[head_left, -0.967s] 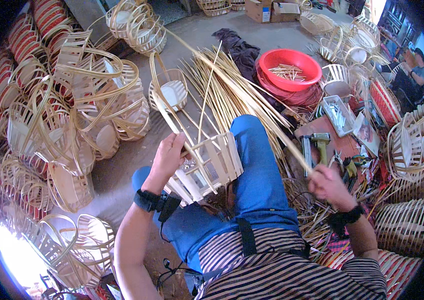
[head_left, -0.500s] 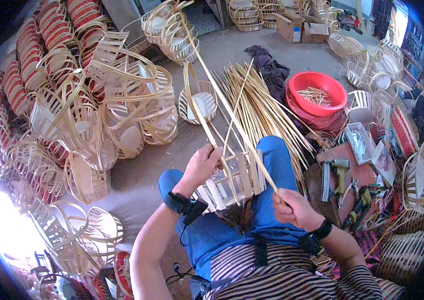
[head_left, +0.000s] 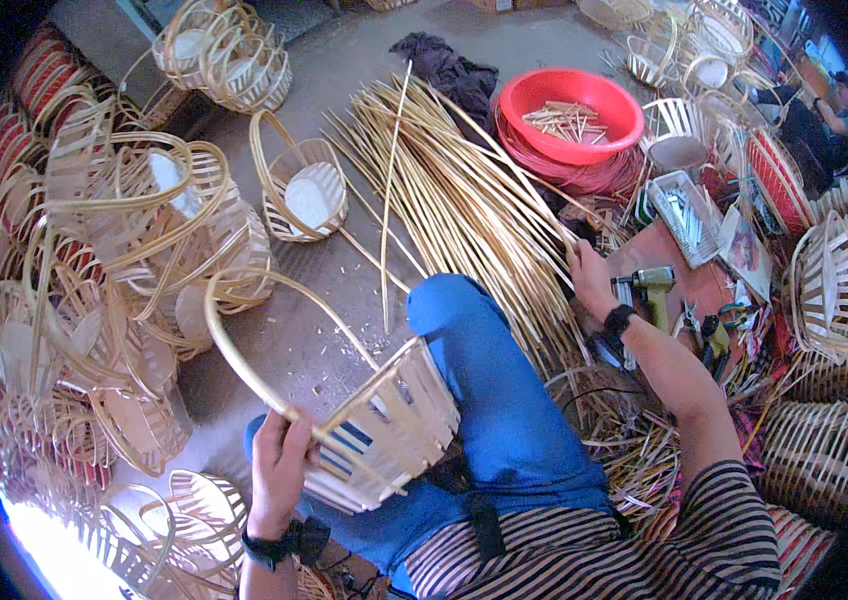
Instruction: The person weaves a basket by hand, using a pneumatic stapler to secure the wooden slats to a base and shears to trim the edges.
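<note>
Pinching one hooped bamboo-splint basket [head_left: 404,428] over the blue trousers [head_left: 524,420] with left hand [head_left: 282,455], reaching out with right hand [head_left: 592,278].
Left forearm raised, thumb and fingers clamped about the foot of the basket's single hoop handle [head_left: 228,347]; right arm stretched forward and outward, fingertips at the edge of one bundle of bamboo sticks [head_left: 464,200], too many to count, impossible to tell spread or pressed together; beyond, one red basin [head_left: 574,152], one handled basket on the floor [head_left: 314,200].
</note>
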The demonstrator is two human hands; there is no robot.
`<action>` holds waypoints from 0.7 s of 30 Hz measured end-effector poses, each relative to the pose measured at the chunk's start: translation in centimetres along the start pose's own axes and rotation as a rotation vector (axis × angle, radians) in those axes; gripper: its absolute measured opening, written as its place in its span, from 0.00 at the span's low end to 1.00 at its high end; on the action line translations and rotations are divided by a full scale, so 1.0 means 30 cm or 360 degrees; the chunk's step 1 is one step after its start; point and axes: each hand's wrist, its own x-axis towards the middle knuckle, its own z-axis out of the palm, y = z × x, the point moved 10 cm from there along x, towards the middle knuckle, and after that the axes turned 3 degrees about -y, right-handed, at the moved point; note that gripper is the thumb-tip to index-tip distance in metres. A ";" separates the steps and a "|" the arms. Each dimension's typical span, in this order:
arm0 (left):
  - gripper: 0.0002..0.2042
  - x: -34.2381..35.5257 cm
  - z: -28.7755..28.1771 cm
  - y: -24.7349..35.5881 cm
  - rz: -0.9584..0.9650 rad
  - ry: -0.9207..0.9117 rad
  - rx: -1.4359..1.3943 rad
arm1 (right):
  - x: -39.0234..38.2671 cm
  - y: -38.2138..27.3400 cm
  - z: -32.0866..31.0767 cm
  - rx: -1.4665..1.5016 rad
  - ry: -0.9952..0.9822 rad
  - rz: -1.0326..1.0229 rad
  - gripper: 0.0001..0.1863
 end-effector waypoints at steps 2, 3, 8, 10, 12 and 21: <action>0.07 -0.027 -0.028 -0.014 -0.0021 0.0057 -0.0032 | 0.039 0.022 0.021 -0.0006 0.0090 0.0042 0.09; 0.07 -0.042 -0.045 -0.026 -0.0047 0.0103 -0.0073 | 0.059 0.039 0.042 -0.0030 0.0091 0.0117 0.09; 0.08 -0.104 -0.110 -0.039 -0.0145 0.0190 -0.0127 | 0.113 0.066 0.085 -0.0743 0.0326 -0.0003 0.11; 0.09 -0.137 -0.162 -0.058 -0.0197 0.0260 -0.0039 | 0.093 0.024 0.136 -0.0873 0.0316 -0.0209 0.12; 0.09 -0.142 -0.144 -0.005 -0.0140 0.0151 -0.0036 | 0.045 0.016 0.263 -0.0645 -0.0057 -0.0310 0.12; 0.07 -0.344 -0.138 0.069 -0.0661 0.0147 -0.0080 | -0.261 0.249 0.669 -0.0480 -0.1314 0.0254 0.21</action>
